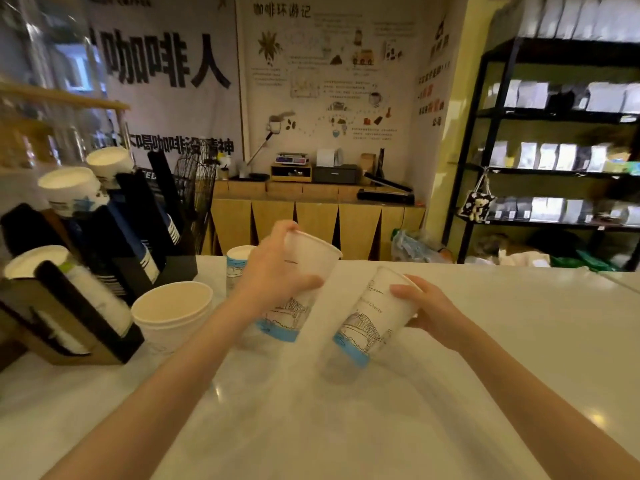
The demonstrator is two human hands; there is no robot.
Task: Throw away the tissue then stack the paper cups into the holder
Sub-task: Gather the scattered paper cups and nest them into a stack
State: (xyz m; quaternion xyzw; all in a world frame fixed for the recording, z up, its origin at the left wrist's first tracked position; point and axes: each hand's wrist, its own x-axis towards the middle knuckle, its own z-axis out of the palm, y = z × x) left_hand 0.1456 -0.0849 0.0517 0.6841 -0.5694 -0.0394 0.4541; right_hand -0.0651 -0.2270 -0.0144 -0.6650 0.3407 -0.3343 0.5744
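Observation:
My left hand [273, 271] grips a white paper cup [301, 271] with a blue base band, tilted with its mouth up and to the right. My right hand [426, 310] holds a second matching cup [370, 317], also tilted, its base hanging just above the white counter. The two cups are side by side, close but apart. Another cup of the same print [237, 263] stands upright on the counter behind my left hand. The black slanted cup holder [152, 268] at the left carries several stacks of cups. No tissue is visible.
A wide white paper bowl stack [173, 310] stands on the white counter [450, 393] next to the holder. A second black-and-wood holder [69, 341] with a cup stack sits at the near left. A wooden cabinet and black shelves stand beyond the counter's far edge.

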